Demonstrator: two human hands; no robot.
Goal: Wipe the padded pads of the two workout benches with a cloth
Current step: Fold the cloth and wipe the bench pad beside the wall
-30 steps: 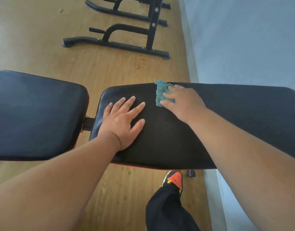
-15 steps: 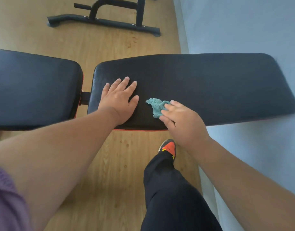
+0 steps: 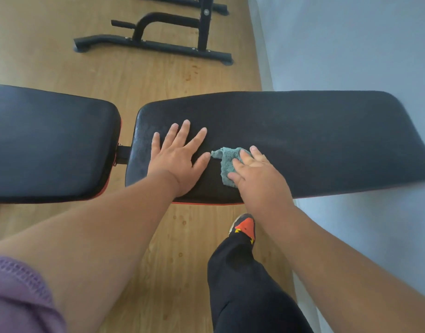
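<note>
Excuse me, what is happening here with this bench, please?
A person is wiping a black workout bench. The right hand presses a teal cloth with straight fingers onto the long back pad, near its front edge. The left hand rests flat on the same pad, beside the cloth. The shorter seat pad lies to the left, untouched at this moment. A black metal rack stands on the wooden floor behind.

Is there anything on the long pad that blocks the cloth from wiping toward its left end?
Yes. The left hand lies flat on the long pad, directly left of the cloth that the right hand presses down. Its thumb nearly touches the cloth. To the right, the pad shows nothing in the way.
</note>
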